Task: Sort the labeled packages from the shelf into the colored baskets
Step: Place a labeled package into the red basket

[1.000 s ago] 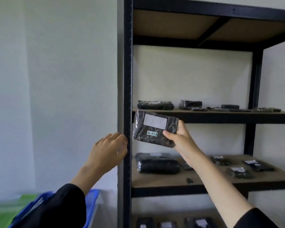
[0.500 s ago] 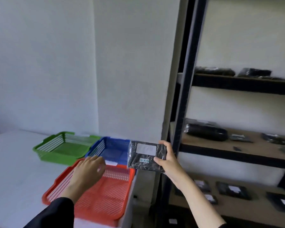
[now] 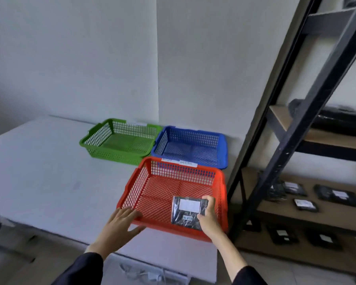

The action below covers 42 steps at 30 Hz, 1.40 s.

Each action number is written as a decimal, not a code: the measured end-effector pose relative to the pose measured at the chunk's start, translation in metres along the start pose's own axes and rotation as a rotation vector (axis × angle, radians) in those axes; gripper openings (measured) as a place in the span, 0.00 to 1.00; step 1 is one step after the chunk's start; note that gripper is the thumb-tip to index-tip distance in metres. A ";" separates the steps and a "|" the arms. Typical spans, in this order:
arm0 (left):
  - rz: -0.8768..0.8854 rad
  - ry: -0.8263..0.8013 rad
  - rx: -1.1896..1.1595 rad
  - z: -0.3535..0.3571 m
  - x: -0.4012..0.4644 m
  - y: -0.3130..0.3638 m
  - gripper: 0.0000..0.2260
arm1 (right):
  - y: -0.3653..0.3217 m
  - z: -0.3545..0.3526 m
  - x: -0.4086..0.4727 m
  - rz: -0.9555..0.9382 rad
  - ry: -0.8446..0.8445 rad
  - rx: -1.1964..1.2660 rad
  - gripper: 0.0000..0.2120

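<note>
My right hand [image 3: 209,219] grips a black plastic-wrapped package [image 3: 188,212] with a white label and a small green sticker. It holds the package low inside the red basket [image 3: 152,194], at the near right corner. My left hand [image 3: 119,225] lies with spread fingers on the red basket's near left rim. Behind the red basket stand a green basket [image 3: 103,138] and a blue basket [image 3: 222,149], side by side, with nothing in them. All three sit on a white table [image 3: 39,171].
A black metal shelf rack [image 3: 296,120] with wooden boards stands right of the table. Several black labeled packages [image 3: 337,195] lie on its lower boards, and a bulky black one [image 3: 337,122] on the board above. White walls are behind.
The view swung from the shelf down to the table. My right hand carried the package from the air down into the red basket. My left hand moved to the basket's near rim.
</note>
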<state>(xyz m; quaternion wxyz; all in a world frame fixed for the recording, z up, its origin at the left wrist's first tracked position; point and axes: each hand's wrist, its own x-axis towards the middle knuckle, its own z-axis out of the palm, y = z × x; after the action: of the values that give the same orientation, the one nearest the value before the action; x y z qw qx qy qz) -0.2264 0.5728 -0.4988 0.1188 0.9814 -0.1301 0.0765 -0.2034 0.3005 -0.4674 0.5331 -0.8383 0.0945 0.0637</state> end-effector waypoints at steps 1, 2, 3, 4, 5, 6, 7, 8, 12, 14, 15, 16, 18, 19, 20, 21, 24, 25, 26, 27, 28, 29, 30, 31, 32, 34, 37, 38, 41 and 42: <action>0.031 -0.018 0.026 0.002 0.001 -0.004 0.26 | 0.002 0.008 0.002 0.005 0.039 -0.047 0.23; 0.051 -0.050 0.041 0.001 0.002 -0.006 0.28 | 0.005 0.013 0.004 0.005 0.075 -0.099 0.24; 0.074 -0.078 0.050 0.001 0.006 -0.008 0.29 | 0.007 0.018 0.007 0.006 0.093 -0.146 0.25; 0.091 -0.107 0.060 0.001 0.010 -0.010 0.30 | 0.009 0.021 0.010 0.021 0.091 -0.190 0.26; 0.107 -0.123 0.076 0.003 0.014 -0.013 0.30 | 0.010 0.022 0.013 0.049 0.075 -0.234 0.26; 0.116 -0.143 0.080 0.006 0.017 -0.015 0.30 | 0.011 0.023 0.015 0.090 0.063 -0.283 0.26; 0.125 -0.156 0.073 0.010 0.020 -0.016 0.30 | 0.013 0.023 0.016 0.135 0.064 -0.334 0.25; 0.124 -0.172 0.054 0.012 0.021 -0.015 0.31 | 0.014 0.023 0.017 0.185 0.082 -0.385 0.24; 0.052 -0.218 -0.021 0.016 0.026 -0.013 0.45 | 0.016 0.031 0.019 0.312 0.170 -0.608 0.18; 0.049 -0.205 -0.037 0.012 0.027 -0.010 0.48 | 0.015 0.036 0.020 0.348 0.163 -0.679 0.19; 0.044 -0.219 -0.039 0.009 0.027 -0.009 0.49 | 0.015 0.038 0.021 0.356 0.162 -0.694 0.19; 0.040 -0.231 -0.045 0.007 0.027 -0.008 0.51 | 0.014 0.039 0.021 0.354 0.163 -0.704 0.20; 0.030 -0.236 -0.055 0.005 0.028 -0.008 0.53 | 0.016 0.039 0.019 0.299 0.176 -0.737 0.24; 0.027 -0.243 -0.049 0.005 0.028 -0.008 0.53 | 0.017 0.038 0.018 0.245 0.187 -0.755 0.25; 0.023 -0.251 -0.046 0.006 0.027 -0.008 0.53 | 0.018 0.037 0.018 0.174 0.190 -0.762 0.25; 0.020 -0.253 -0.052 0.008 0.026 -0.009 0.52 | 0.020 0.036 0.018 0.098 0.171 -0.759 0.24; 0.014 -0.251 -0.060 0.011 0.027 -0.011 0.53 | 0.021 0.032 0.021 -0.028 -0.022 -0.702 0.18; 0.014 -0.264 -0.053 0.010 0.027 -0.011 0.54 | 0.020 0.031 0.022 -0.003 -0.105 -0.668 0.16; 0.009 -0.277 -0.056 0.009 0.027 -0.010 0.55 | 0.019 0.029 0.022 0.036 -0.186 -0.641 0.16; 0.002 -0.288 -0.059 0.007 0.027 -0.009 0.56 | 0.019 0.029 0.023 0.081 -0.255 -0.633 0.16; -0.006 -0.300 -0.058 0.006 0.027 -0.008 0.56 | 0.019 0.029 0.022 0.119 -0.291 -0.644 0.17; -0.013 -0.311 -0.056 0.005 0.027 -0.008 0.57 | 0.020 0.030 0.023 0.143 -0.282 -0.656 0.18; -0.019 -0.316 -0.054 0.004 0.027 -0.007 0.57 | 0.021 0.031 0.023 0.162 -0.235 -0.662 0.18; -0.019 -0.316 -0.051 0.003 0.028 -0.007 0.57 | 0.021 0.032 0.024 0.175 -0.170 -0.659 0.18; -0.017 -0.316 -0.044 0.002 0.028 -0.007 0.57 | 0.020 0.033 0.024 0.187 -0.114 -0.647 0.17; -0.005 -0.323 -0.025 0.001 0.029 -0.007 0.56 | 0.019 0.034 0.023 0.202 -0.067 -0.629 0.13; 0.018 -0.371 0.007 -0.003 0.030 -0.006 0.54 | 0.017 0.031 0.023 0.222 -0.042 -0.623 0.16; 0.021 -0.399 0.011 -0.004 0.031 -0.006 0.53 | 0.016 0.030 0.023 0.213 -0.045 -0.632 0.17; -0.021 -0.551 -0.054 -0.008 0.039 -0.007 0.38 | 0.012 0.021 0.024 0.204 -0.075 -0.573 0.18; -0.040 -0.606 -0.079 -0.011 0.045 -0.006 0.29 | 0.008 0.015 0.024 0.191 -0.080 -0.524 0.18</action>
<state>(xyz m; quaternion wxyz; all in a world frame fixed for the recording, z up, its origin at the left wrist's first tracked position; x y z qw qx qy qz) -0.1830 0.5702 -0.4816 0.1142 0.9564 -0.1434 -0.2273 -0.1818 0.3088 -0.4857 0.2930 -0.9317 0.1322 0.1688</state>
